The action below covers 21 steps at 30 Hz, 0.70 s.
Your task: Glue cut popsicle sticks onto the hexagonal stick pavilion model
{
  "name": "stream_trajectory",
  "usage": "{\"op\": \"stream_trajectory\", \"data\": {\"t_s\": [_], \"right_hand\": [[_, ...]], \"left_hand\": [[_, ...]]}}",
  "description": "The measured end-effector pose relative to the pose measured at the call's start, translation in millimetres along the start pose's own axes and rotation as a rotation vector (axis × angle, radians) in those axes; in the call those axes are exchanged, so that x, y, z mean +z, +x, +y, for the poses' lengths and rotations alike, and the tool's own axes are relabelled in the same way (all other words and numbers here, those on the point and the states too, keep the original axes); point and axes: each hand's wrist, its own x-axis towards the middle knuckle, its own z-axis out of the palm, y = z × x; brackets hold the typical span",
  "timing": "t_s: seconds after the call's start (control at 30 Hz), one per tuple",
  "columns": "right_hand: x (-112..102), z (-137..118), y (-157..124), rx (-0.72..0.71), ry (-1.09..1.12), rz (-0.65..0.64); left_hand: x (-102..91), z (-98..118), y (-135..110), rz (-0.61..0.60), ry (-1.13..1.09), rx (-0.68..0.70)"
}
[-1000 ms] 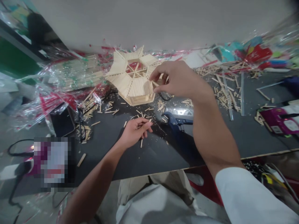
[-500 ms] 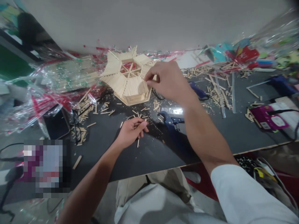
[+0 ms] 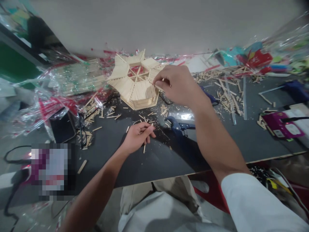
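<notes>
A model built of pale wooden sticks [image 3: 144,90], with a flared, many-sided roof and an open spoked centre, stands on the dark table. My right hand [image 3: 180,84] is at the roof's right edge, thumb and forefinger pinched together. Whatever lies between those fingertips is too small to make out. My left hand [image 3: 140,137] rests on the table in front of the model, fingers curled, with the tip of a short wooden stick [image 3: 152,125] showing between thumb and forefinger. Another short stick [image 3: 144,149] lies just below that hand. Beside my right forearm lies a blue-handled cutter [image 3: 178,126].
Cut sticks [image 3: 228,96] are scattered on the right, near clear glue sticks [image 3: 245,98] and a blue glue gun [image 3: 295,91]. A purple power box [image 3: 281,124] sits at far right. Plastic wrapping [image 3: 79,77] and a phone [image 3: 63,126] lie left. The table's front edge [image 3: 164,176] is close.
The whole view has shifted slightly, so the things appear a little farther right. My right hand stays pinched at the roof edge, and my left hand keeps its place and grip.
</notes>
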Motion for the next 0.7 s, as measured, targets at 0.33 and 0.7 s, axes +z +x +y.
{"op": "stream_trajectory", "data": {"t_s": [0.33,0.7], "right_hand": [[2.3,2.2,-3.2,-0.101,-0.142,-0.078],[11.8,-7.8,-4.4,-0.038,-0.331,-0.003]], "left_hand": [[0.2,-1.1,-0.2,-0.006,-0.01,0.006],[2.1,-6.1,0.2,-0.025,-0.013,0.022]]}}
